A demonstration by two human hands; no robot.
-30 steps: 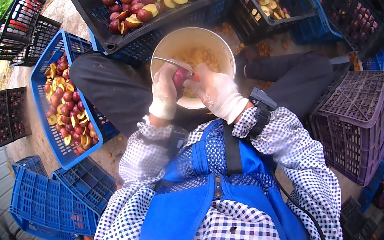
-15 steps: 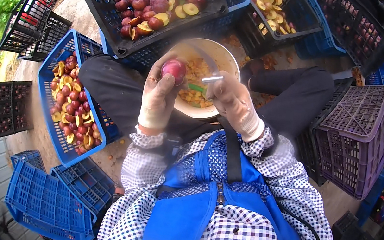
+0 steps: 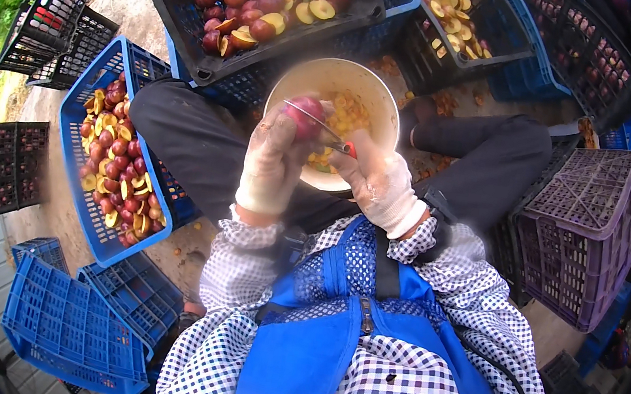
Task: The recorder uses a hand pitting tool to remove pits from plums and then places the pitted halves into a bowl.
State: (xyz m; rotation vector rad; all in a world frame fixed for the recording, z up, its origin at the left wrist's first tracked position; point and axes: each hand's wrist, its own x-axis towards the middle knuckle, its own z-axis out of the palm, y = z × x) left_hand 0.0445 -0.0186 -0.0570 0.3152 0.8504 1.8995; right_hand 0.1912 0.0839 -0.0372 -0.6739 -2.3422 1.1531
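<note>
Plastic crates ring the seated person: a black crate (image 3: pixel 213 64) of halved fruit ahead, a blue crate (image 3: pixel 75 117) to the left (little free room). Over the cream bucket (image 3: pixel 298 83), the left hand (image 3: pixel 272 163) clasps a red plum (image 3: pixel 306 116); the right hand (image 3: pixel 373 181) closes on a thin knife (image 3: pixel 317 124), best turned slowly, edge away from fingers.

Bucket (image 3: pixel 298 83) between the person's knees, fruit pieces inside; plum (image 3: pixel 304 117) over its near rim, held in left hand (image 3: pixel 271 161); right hand (image 3: pixel 377 180) just right of it, knife (image 3: pixel 316 122) across the plum; crate of halved fruit (image 3: pixel 114 162) on the left; a fuller crate (image 3: pixel 192 45) behind the bucket; upturned crate (image 3: pixel 578 232) on the right; stacked crates (image 3: pixel 69 316) near left.
</note>
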